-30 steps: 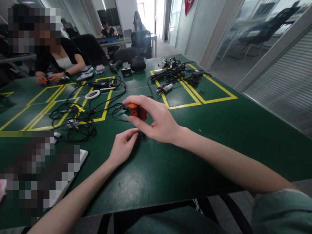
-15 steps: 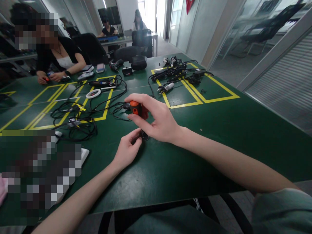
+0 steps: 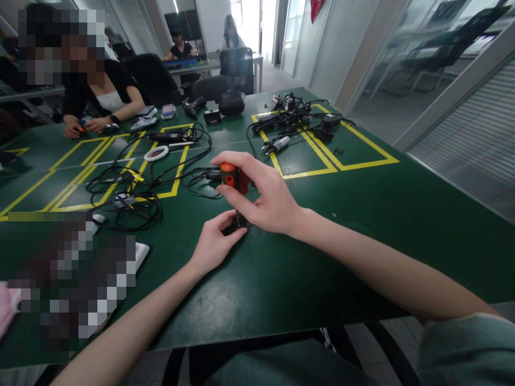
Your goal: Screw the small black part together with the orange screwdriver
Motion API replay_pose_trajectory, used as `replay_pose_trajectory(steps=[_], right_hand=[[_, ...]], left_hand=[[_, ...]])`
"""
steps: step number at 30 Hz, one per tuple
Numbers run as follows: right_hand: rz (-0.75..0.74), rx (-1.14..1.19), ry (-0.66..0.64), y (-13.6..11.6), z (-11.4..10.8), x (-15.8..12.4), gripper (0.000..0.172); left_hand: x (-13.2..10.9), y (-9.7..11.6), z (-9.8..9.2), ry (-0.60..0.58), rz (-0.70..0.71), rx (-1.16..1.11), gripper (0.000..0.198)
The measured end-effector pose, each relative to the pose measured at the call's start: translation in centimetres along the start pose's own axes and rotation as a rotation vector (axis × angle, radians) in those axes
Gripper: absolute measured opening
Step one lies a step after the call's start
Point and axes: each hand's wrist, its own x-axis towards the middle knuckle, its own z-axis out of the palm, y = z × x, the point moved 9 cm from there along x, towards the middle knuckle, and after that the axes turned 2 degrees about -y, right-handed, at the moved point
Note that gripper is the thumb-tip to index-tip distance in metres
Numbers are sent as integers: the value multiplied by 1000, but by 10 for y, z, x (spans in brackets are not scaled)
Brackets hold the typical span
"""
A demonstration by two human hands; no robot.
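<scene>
My right hand (image 3: 267, 195) is closed round the orange and black handle of a screwdriver (image 3: 229, 176), which stands roughly upright with its end cap facing me. Its shaft is mostly hidden behind my fingers and thumb. Just below, my left hand (image 3: 215, 238) rests on the green table (image 3: 289, 284), thumb and fingers pinching a small dark part (image 3: 241, 220). The screwdriver is directly above this part; whether its tip touches I cannot tell. My right hand covers some of the part, so its kind does not show.
Black cables (image 3: 137, 212) lie coiled to the left, near a white ring (image 3: 156, 154). More cables and plugs (image 3: 289, 120) are piled at the back right among yellow tape lines. A power drill (image 3: 193, 106) lies at the far edge. A co-worker (image 3: 107, 102) sits at the far left.
My left thumb and fingers have spread a little wider around the dark part. The right hand stays over it with the screwdriver; the whole view has shifted slightly.
</scene>
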Motion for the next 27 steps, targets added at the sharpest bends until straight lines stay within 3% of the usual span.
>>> replay_pose_trajectory(steps=[6,27], right_hand=[[-22,-7,-30,-2,-2,1,30],[-17,21,-37,1,-2,3,27]], left_hand=[[3,-4,2,-73,-32,2,37],[4,-5,2,-83,9,-102,36]])
